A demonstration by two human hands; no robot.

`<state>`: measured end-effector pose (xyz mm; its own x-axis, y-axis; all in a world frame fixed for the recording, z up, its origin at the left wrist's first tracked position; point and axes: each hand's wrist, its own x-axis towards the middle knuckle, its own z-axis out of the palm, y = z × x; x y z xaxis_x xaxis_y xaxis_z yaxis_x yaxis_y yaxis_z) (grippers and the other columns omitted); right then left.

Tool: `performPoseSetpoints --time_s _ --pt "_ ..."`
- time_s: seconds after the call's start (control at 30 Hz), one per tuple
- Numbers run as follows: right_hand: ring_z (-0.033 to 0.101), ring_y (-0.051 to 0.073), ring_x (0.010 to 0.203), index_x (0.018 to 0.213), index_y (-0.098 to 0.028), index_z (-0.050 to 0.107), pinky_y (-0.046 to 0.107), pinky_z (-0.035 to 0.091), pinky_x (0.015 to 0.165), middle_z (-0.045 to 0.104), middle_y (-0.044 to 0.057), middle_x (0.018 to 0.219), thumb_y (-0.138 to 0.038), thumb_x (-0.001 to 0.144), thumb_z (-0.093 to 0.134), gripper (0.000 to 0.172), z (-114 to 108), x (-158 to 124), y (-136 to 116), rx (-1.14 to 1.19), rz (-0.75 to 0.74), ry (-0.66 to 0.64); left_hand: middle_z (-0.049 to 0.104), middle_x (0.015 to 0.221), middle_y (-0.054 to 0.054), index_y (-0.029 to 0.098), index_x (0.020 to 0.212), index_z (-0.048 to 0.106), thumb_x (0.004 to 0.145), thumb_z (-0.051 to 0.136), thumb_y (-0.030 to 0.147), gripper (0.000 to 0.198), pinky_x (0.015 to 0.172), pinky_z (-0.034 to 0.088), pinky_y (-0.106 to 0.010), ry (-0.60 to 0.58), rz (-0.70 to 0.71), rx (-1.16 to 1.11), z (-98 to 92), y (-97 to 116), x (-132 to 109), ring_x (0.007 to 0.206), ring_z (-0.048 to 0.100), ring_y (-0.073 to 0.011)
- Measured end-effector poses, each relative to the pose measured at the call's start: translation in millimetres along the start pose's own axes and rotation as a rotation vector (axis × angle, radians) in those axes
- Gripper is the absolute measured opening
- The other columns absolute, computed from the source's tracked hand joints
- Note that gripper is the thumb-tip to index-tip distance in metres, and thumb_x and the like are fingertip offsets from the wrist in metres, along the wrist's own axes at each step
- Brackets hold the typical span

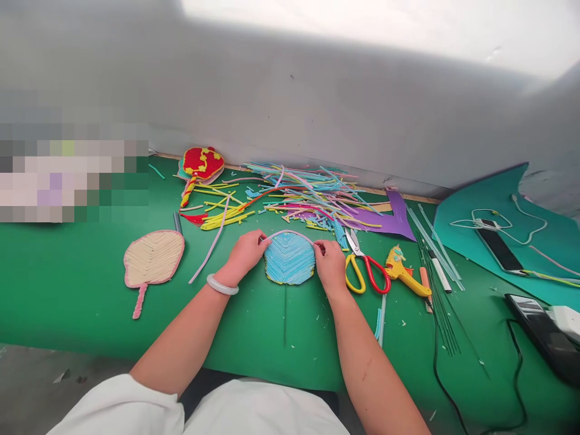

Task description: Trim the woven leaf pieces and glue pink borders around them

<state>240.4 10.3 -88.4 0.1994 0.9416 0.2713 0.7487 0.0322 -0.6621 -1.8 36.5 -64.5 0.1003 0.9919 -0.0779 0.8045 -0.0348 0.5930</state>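
A blue fan-shaped piece (290,260) lies on the green table in front of me, its surface made of slanted strips and its edge partly yellow. A thin dark wire (285,317) sticks out from its bottom. Along the top edge curves a pale pink pipe cleaner (290,232). My left hand (247,252) pinches this pipe cleaner at the upper left of the fan. At the upper right, my right hand (330,263) has its fingers closed on the other end.
Scissors (357,263) and a yellow glue gun (403,272) lie right of my right hand. Behind is a heap of coloured pipe cleaners (308,190). A beige fan (154,257) lies left, a red one (203,166) farther back. Wires (439,302) and phones (501,248) are at right.
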Motion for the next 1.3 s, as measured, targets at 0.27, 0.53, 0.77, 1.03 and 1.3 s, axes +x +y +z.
performPoseSetpoints --time_s 0.27,0.53,0.77,1.03,1.3 --pt "0.059 0.022 0.082 0.098 -0.018 0.072 0.035 0.045 0.078 0.065 0.011 0.096 -0.034 0.095 0.048 0.03 0.4 0.4 0.3 0.002 0.014 -0.015 0.066 0.112 -0.009 0.016 0.106 0.068 0.099 0.058 0.032 0.02 0.088 0.055 -0.04 0.125 -0.013 0.129 -4.6 2.8 -3.5 0.101 0.064 -0.0216" --pt "0.057 0.024 0.087 0.098 -0.017 0.072 0.036 0.041 0.079 0.065 0.011 0.094 -0.031 0.093 0.05 0.026 1.3 1.9 -0.1 -0.039 0.03 -0.021 0.066 0.114 -0.009 0.016 0.117 0.064 0.099 0.059 0.032 0.024 0.087 0.056 -0.04 0.178 -0.067 0.187 0.5 12.3 -1.2 0.101 0.065 -0.0217" --pt "0.056 0.023 0.084 0.097 -0.018 0.072 0.035 0.041 0.078 0.065 0.01 0.094 -0.033 0.093 0.049 0.028 -0.7 0.7 0.8 -0.049 0.033 -0.022 0.065 0.12 -0.009 0.017 0.119 0.063 0.098 0.061 0.036 0.028 0.088 0.057 -0.042 0.162 -0.045 0.207 1.6 13.2 -2.8 0.103 0.066 -0.0212" --pt "0.058 0.021 0.077 0.098 -0.019 0.073 0.034 0.044 0.074 0.064 0.009 0.094 -0.03 0.091 0.049 0.028 -7.5 -3.0 0.4 -0.037 0.044 -0.061 0.065 0.118 -0.008 0.017 0.114 0.065 0.099 0.06 0.034 0.023 0.089 0.056 -0.041 0.161 -0.036 0.197 1.0 10.3 -5.1 0.102 0.065 -0.0205" --pt "0.058 0.021 0.077 0.098 -0.02 0.074 0.034 0.044 0.072 0.062 0.008 0.092 -0.026 0.088 0.05 0.027 -11.8 -5.0 -1.4 -0.063 0.06 -0.092 0.063 0.126 -0.01 0.018 0.124 0.061 0.098 0.061 0.036 0.031 0.09 0.057 -0.043 0.093 0.016 0.16 3.6 2.7 -5.2 0.106 0.065 -0.022"
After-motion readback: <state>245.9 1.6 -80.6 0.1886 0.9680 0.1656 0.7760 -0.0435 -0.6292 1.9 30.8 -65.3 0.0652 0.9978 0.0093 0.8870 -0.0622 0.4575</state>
